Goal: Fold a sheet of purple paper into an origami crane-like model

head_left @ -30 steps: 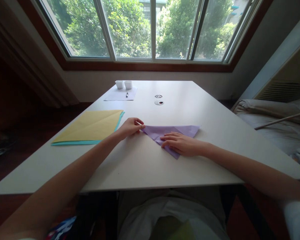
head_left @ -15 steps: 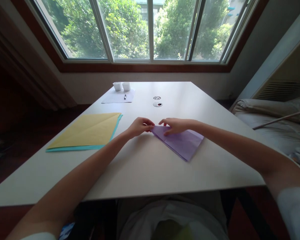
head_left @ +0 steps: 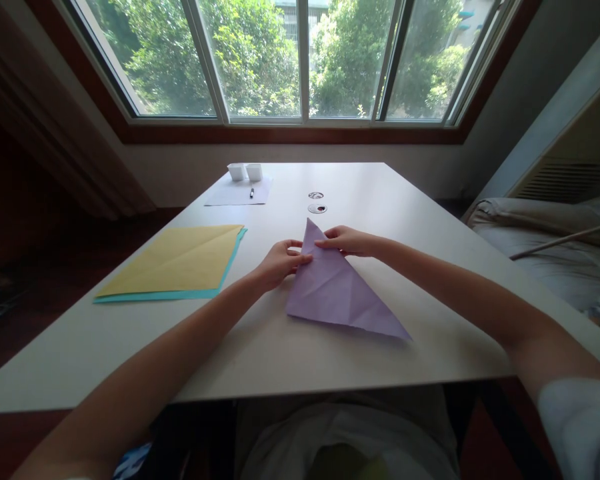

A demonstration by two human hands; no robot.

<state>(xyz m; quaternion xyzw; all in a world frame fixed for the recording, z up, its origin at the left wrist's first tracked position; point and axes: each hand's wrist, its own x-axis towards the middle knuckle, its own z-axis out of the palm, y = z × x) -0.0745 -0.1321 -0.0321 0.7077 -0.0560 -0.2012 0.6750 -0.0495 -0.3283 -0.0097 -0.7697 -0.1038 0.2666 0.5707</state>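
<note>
A purple paper (head_left: 337, 291) folded into a triangle lies on the white table (head_left: 260, 347), its point aimed away from me. My left hand (head_left: 280, 261) pinches the paper's left edge near the tip. My right hand (head_left: 347, 241) pinches the right edge just below the same tip. Both hands have their fingers closed on the sheet, and the tip is lifted slightly off the table.
A yellow sheet (head_left: 177, 259) lies on a teal sheet (head_left: 230, 260) to the left. Far back are a white sheet (head_left: 237, 193) with a pen (head_left: 251, 193), two small white cups (head_left: 246, 171), and two round cable holes (head_left: 317, 203). A bed (head_left: 545, 240) stands at the right.
The purple paper has been turned and unfolded from a narrow flat shape into a broad triangle pointing away. Both hands have moved together to its far tip.
</note>
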